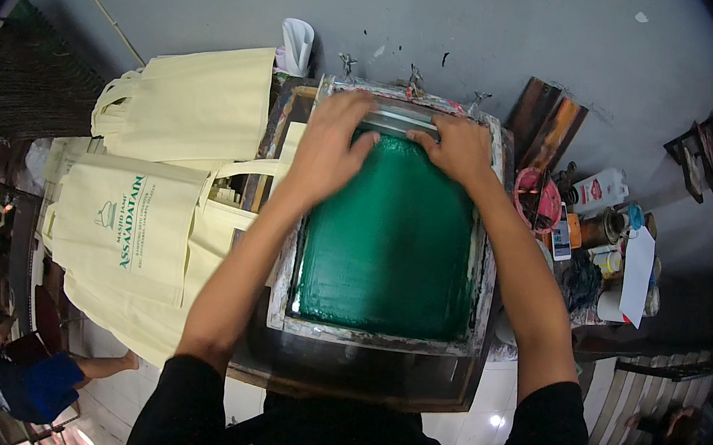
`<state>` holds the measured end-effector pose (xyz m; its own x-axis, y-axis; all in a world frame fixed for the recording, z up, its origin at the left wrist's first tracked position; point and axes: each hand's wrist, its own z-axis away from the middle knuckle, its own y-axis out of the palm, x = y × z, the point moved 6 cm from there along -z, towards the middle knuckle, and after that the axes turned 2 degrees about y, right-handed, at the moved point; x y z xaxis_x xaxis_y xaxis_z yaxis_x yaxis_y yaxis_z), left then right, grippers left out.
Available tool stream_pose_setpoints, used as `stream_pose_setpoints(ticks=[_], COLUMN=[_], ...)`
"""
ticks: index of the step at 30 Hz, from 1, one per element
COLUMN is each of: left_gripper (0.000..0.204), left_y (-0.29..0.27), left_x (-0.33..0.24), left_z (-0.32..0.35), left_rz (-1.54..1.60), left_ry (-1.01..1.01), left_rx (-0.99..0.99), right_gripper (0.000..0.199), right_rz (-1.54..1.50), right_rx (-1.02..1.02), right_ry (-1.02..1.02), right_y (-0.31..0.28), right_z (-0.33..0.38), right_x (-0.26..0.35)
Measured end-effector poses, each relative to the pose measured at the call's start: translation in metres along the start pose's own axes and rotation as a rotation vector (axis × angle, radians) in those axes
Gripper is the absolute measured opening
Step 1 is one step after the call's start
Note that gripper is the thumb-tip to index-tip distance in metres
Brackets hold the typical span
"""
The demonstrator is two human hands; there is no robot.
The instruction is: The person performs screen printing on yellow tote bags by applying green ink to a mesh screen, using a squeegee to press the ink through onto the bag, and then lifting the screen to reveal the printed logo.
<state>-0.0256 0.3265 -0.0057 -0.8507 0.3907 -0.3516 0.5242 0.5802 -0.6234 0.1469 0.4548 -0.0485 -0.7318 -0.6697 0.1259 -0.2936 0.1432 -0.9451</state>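
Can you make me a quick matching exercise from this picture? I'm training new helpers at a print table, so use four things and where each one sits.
Things:
1. left hand
2. right hand
3. cream tote bags
4. pink basket

Places:
A. right of the screen frame, among bottles and jars
B. on the squeegee, toward its right end
C. stacked left of the frame
D. on the squeegee, toward its left end, at the far edge of the green screen

Pairs: 1-D, 2-B, 3-C, 4-A
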Motion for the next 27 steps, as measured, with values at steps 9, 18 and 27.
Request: stream_pose_setpoints(ticks=[9, 18, 27], left_gripper=[0.023, 0.017, 0.016], left_y=[0.031, -0.016, -0.067], left_x=[0.014, -0.051, -0.120], left_z=[0.016, 0.091, 0.168], left_rz=[0.056, 0.094, 0.105], left_ry=[-0.323, -0.304, -0.149], left_rx=[0.505, 0.505, 0.434], right_gripper=[0.056, 0.048, 0.030], right_rz=[-0.010, -0.086, -0.057], right_rx=[0.025, 0.041, 0.097], right_ry=[-0.007, -0.046, -0.075], right_y=[-0.012, -0.031, -0.048], right_z=[0.062, 0.153, 0.253], right_x=[0.019, 0.068, 0.119])
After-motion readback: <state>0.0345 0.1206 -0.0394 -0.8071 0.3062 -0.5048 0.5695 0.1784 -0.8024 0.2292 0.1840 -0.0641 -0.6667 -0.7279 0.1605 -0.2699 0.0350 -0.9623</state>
